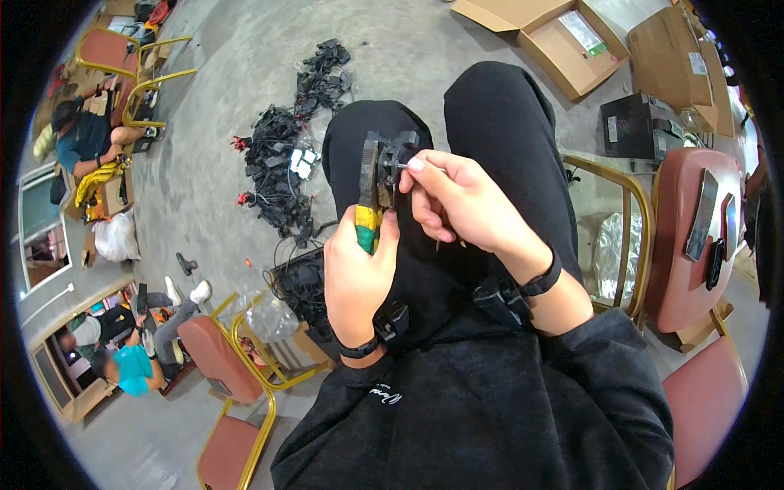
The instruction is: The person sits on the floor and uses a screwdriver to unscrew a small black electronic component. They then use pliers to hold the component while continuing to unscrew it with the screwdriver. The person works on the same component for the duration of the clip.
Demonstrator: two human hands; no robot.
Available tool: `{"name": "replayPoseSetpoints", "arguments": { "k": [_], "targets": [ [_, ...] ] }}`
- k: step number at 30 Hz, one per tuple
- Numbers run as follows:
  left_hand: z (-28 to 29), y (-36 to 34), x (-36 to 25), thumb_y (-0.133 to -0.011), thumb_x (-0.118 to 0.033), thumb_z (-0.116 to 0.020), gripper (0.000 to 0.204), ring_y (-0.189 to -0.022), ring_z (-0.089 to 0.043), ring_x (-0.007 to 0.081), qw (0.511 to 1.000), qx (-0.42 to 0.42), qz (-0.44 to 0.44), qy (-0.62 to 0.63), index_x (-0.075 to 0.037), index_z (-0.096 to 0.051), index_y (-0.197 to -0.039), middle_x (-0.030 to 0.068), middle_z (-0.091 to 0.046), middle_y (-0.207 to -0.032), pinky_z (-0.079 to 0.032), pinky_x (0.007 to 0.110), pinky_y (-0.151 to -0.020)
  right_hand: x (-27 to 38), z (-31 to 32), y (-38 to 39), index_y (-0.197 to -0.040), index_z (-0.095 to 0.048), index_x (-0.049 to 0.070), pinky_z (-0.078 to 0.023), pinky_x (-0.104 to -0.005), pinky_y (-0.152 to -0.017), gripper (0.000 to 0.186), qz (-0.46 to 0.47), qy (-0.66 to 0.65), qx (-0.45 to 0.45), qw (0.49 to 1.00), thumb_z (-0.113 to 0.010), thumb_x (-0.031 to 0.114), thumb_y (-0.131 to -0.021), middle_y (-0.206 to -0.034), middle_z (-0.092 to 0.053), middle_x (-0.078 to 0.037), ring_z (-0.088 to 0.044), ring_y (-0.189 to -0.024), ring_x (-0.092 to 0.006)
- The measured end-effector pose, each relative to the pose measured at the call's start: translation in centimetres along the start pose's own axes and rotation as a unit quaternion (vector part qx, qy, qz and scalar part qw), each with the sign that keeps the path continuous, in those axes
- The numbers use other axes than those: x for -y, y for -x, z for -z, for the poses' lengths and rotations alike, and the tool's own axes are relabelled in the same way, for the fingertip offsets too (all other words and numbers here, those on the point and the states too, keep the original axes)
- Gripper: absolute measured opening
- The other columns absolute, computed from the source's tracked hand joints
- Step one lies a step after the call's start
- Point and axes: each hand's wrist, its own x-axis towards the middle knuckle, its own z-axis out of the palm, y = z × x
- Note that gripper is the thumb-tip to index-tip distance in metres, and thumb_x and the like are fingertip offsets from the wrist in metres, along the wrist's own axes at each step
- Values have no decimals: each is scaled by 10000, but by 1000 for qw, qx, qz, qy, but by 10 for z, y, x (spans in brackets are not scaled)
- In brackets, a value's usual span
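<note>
Above my lap, my left hand (357, 269) is closed round the lower end of a black mechanical part (371, 167). A yellow and green section (366, 229) of it shows between thumb and fingers; its exact kind is unclear. My right hand (469, 200) meets it from the right, thumb and forefinger pinched on a thin metal rod (402, 166) that touches the part's side. My right hand's other fingers are curled, and what lies under them is partly hidden. Both hands are above my knees, in black trousers (506, 139).
Heaps of black cabled devices (282, 163) lie on the floor ahead to the left. An open cardboard box (563, 53) and a black box (641, 126) stand ahead right. A chair (686, 237) at my right bears flat dark objects. People sit far left, beyond another chair (214, 359).
</note>
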Motion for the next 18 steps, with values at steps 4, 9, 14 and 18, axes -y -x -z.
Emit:
{"name": "replayPoseSetpoints", "arguments": {
  "k": [4,9,14,18],
  "targets": [
    [0,2,4,-990,-141,-649,172,-693,-654,109,1000,1,-17,20,30,-633,-975,53,-688,-790,-528,281,-661,-8,-4,4,-916,-613,22,-408,-291,-476,177,213,345,-124,906,-583,163,-1019,-573,-541,-53,-531,-474,-153],
    [1,-1,5,-991,-131,-642,162,-704,-658,108,999,10,-9,32,29,-634,-969,53,-691,-796,-532,279,-667,-14,-5,1,-884,-634,26,-491,-386,-532,136,277,416,-171,849,-661,148,-937,-660,-635,-150,-646,-593,-330],
    [0,-2,5,-992,-121,-636,149,-692,-653,110,999,15,-1,33,27,-641,-976,57,-693,-786,-530,277,-656,-5,-4,4,-888,-640,3,-453,-311,-546,220,180,269,-116,939,-604,190,-997,-690,-648,-110,-582,-572,-144],
    [-4,-4,10,-972,-149,-661,178,-653,-629,159,999,-12,-29,38,25,-629,-957,91,-665,-747,-507,312,-634,-11,3,0,-898,-618,16,-348,-243,-531,278,95,150,-47,983,-523,222,-1059,-645,-505,9,-426,-571,-60]
  ]
}}
